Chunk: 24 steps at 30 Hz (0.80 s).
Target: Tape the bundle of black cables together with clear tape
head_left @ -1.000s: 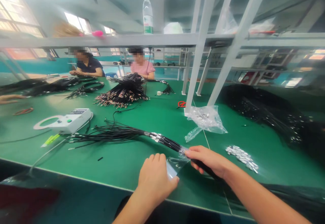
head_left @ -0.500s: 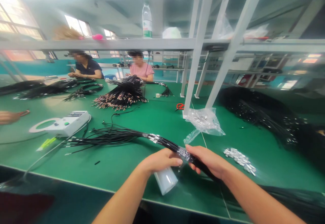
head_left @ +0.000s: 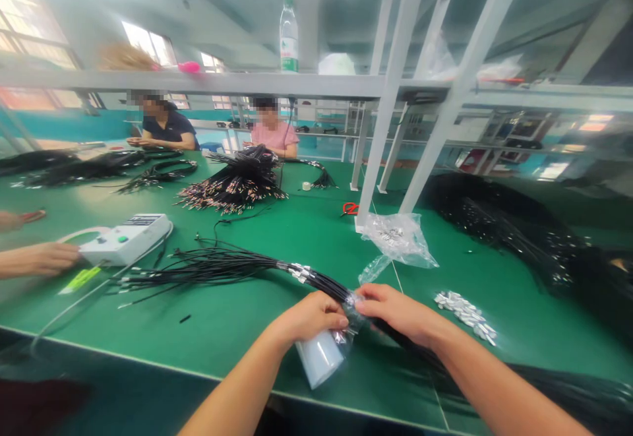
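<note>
A bundle of black cables [head_left: 247,262] lies across the green table, with silvery pieces [head_left: 300,272] around it left of my hands. My right hand [head_left: 395,309] is wrapped round the bundle where clear film [head_left: 352,301] circles it. Just below the bundle, my left hand [head_left: 316,317] is closed on the clear film, with a white roll [head_left: 321,358] under its fingers. Part of the film hangs between my two hands. A clear bag of small metal parts [head_left: 395,235] lies beyond my right hand, and loose silvery pieces [head_left: 465,316] lie to its right.
A white box with a green button [head_left: 126,240] stands at left, a person's hand [head_left: 42,260] touching its side. Red-handled scissors [head_left: 351,208] lie by the grey shelf post [head_left: 386,119]. Cable piles [head_left: 237,182] lie further back and at right [head_left: 499,225]. Two people sit across the table.
My left hand has drawn slightly down from the bundle with film stretched from it. My right hand has shifted slightly left. Another person's hand has appeared beside the white box.
</note>
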Tool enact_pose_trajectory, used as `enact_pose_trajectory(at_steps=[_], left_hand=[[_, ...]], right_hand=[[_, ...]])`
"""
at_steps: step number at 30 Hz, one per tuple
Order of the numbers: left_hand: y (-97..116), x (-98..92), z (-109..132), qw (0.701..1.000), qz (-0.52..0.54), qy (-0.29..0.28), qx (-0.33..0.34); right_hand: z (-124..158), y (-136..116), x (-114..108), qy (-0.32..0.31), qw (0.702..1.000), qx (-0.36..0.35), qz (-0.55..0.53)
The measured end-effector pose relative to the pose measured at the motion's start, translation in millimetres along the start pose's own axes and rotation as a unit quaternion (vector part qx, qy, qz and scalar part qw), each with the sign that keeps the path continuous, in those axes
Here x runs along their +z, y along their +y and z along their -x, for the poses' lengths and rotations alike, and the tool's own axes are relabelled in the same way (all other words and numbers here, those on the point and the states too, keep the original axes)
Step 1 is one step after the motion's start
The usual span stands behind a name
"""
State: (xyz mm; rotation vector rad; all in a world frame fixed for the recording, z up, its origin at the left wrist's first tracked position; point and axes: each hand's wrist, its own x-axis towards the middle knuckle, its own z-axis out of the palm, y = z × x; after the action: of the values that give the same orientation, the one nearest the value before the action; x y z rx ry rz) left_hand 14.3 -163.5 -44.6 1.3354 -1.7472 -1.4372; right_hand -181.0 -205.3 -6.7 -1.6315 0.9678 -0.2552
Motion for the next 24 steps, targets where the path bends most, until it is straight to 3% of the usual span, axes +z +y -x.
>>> enact_pose_trajectory(at_steps=[6,16,21,24], left_hand=[[-4,1.5,-6,0.999,0.046,-0.009,0.01],[2,2.3,-5,0.992,0.117,-0.044,0.028],[4,5.2,-3,0.991,0.125,-0.04,0.015],[-2,11.2,-7,0.991,0.121,-0.047,-0.035]], right_hand=[[-7,-3,12,0.11,0.971,-0.066,0.2],[-21,-7,10,-0.023,0.992,0.015,0.124],[-30,2,14,0.007,0.987,0.007,0.159],[-42,17,18,0.082,0.971,-0.02,0.222]])
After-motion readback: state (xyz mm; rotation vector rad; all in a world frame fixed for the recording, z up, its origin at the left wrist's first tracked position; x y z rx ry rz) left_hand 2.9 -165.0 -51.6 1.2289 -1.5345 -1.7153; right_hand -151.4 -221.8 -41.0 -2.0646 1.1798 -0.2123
